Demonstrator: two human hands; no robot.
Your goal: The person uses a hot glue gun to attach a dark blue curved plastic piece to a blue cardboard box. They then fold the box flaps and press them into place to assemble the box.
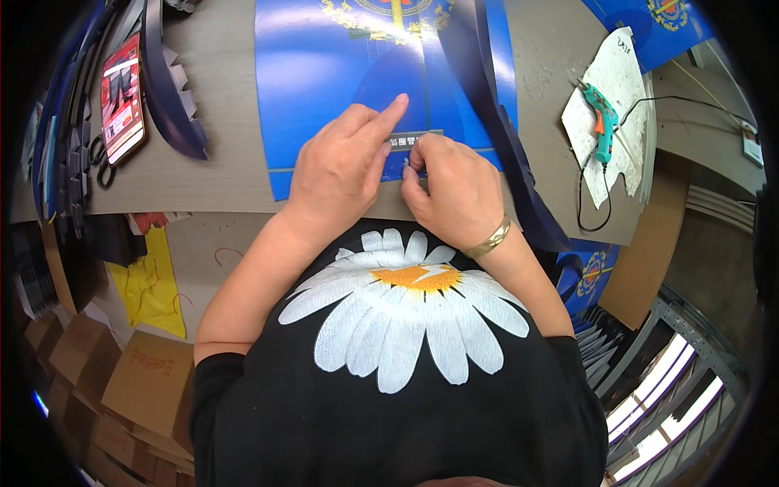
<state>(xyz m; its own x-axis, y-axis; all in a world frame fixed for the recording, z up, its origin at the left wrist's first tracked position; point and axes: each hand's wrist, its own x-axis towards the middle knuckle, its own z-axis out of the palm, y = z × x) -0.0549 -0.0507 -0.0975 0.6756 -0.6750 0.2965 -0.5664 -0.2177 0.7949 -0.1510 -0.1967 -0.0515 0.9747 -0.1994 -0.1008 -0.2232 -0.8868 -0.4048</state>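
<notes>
A glossy blue printed sheet point(324, 73) with a gold emblem lies flat on the table in front of me. Over its near edge, my left hand point(341, 166) has its index finger stretched out and the other fingers partly bent; nothing shows in it. My right hand point(458, 187), with a gold-coloured band at the wrist, is beside it, thumb and fingertips pinched together above the sheet's near edge. Whatever the pinch holds is too small to make out. Along the sheet's right side runs a long, curved dark blue strip point(510, 134), just beyond my right hand.
At right, a teal glue gun point(602, 126) with a black cord rests on a stained white sheet point(625, 73). On the left are a lit phone point(122, 101), black scissors point(103, 166) and notched dark strips point(166, 97). Cardboard boxes point(150, 381) stand below the table.
</notes>
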